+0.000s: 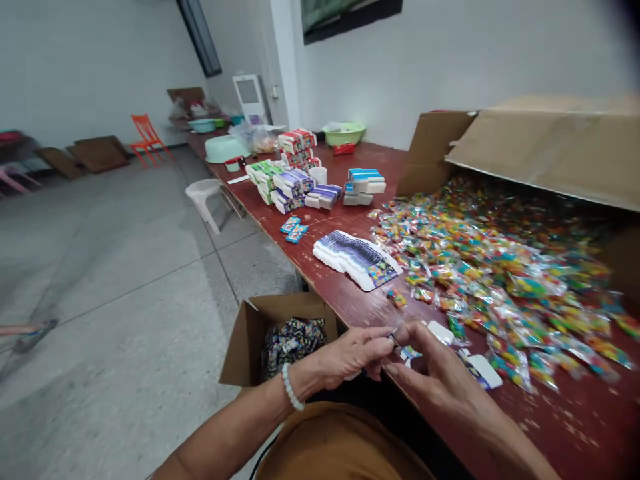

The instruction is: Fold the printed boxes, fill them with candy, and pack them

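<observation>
My left hand [356,355], with a pale bead bracelet at its wrist, meets my right hand [434,363] over the table's near edge. The fingers of both are closed together on something small and dark, mostly hidden, that I cannot make out. Just past my right hand lie flat printed card boxes [484,371], white and purple. A fanned stack of flat purple-and-white boxes [353,259] rests farther along the table. To its right spreads a big heap of clear candy bags [480,273] with bright sweets inside. One candy bag [396,297] lies apart, near the stack.
An open carton [235,353] of small dark packets [295,343] stands below the table, left of my hands. A large carton [550,150] lies behind the candy. Piled boxes [295,181], blue packets [294,229] and a green basin [345,135] occupy the far table. A white stool [204,195] stands beside it.
</observation>
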{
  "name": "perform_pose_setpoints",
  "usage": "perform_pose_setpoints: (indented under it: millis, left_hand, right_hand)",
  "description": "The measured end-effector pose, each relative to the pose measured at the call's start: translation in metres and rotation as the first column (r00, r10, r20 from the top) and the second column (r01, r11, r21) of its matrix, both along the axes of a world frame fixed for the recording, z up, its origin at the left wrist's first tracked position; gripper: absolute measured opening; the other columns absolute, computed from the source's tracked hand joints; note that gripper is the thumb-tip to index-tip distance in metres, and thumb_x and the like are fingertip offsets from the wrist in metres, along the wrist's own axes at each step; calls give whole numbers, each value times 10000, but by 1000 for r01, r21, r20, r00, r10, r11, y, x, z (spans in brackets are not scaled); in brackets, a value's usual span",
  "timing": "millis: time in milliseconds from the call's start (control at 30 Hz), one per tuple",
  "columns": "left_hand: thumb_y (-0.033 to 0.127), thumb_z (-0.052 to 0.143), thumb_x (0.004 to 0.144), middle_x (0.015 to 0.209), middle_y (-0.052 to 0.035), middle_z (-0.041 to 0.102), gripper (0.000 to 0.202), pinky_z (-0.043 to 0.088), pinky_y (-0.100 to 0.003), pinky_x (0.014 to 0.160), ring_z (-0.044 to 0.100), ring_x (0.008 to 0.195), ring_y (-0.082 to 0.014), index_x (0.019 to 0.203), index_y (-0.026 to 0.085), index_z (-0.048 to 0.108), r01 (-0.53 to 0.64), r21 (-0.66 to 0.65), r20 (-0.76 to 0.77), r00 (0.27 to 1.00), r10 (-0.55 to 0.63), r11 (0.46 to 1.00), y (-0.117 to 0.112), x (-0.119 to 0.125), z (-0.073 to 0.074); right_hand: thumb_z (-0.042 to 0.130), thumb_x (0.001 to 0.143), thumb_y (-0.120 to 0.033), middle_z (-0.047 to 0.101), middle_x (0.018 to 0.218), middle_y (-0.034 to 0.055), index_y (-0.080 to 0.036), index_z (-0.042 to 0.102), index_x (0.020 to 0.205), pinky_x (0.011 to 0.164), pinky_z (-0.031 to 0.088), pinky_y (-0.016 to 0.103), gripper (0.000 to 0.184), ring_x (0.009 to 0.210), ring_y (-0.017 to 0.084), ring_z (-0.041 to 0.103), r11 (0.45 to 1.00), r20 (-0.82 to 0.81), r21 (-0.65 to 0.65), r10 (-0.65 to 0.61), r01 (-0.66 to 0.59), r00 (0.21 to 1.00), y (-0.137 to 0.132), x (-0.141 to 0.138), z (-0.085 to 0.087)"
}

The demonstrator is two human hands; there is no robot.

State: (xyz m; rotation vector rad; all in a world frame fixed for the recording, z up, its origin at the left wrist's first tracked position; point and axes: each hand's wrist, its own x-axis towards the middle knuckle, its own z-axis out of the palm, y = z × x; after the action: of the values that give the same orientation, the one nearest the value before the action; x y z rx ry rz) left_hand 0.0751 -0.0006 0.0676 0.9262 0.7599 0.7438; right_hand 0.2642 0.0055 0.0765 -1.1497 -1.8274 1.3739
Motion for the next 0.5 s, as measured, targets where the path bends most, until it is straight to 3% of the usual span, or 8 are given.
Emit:
perform_pose_setpoints:
  millis: [67, 133, 267, 367, 500]
  left_hand:
    - [574, 749, 764, 841, -9, 626, 481, 396, -237, 612, 476, 627, -91, 1027, 172, 742, 71, 29, -50, 996, -69, 997, -1, -6, -1]
    - [549, 773, 735, 735, 11, 603, 421, 391, -241, 587, 483, 603, -99, 912, 170, 725, 149, -12, -118, 982, -150, 989, -4, -9, -2]
    - [404, 875, 585, 664, 26, 608, 348, 421, -258, 563, 525, 582, -121, 727, 184, 646, 217, -113, -188, 954, -235, 970, -7, -11, -4]
    - [358, 882, 561, 626, 25, 612, 329, 454, -266, 546, 539, 537, -122, 701, 174, 647, 104, -83, -187, 975, -118, 991, -7, -13, -3]
    - [376, 877, 592, 611, 2, 630, 343, 470, -257, 513, 563, 497, -122, 749, 138, 686, -92, -11, -158, 983, 89, 996, -6, -13, -2]
  right_hand:
    - [681, 846, -254, 677, 816, 5, -246, 527, 952, 506, 403, 253, 187, 530, 123, 534, 989, -73, -97, 100, -107, 992, 1, -2, -2]
    - [692, 838, -261, 679, 816, 11, -252, 508, 972, 534, 445, 260, 228, 580, 144, 582, 970, -116, -180, 144, -163, 983, 3, -4, -5]
    - [755, 765, -292, 640, 735, -4, -258, 519, 928, 497, 452, 254, 289, 585, 166, 607, 961, -155, -237, 110, -145, 982, 3, -11, -11]
    - [772, 741, -337, 614, 735, -6, -254, 524, 929, 486, 446, 247, 322, 583, 160, 595, 980, -182, -191, 17, -52, 983, 1, -17, -17]
    - [742, 794, -362, 563, 712, -29, -241, 559, 1064, 484, 413, 236, 348, 541, 125, 504, 978, -166, 37, -198, 207, 966, -1, -27, -24]
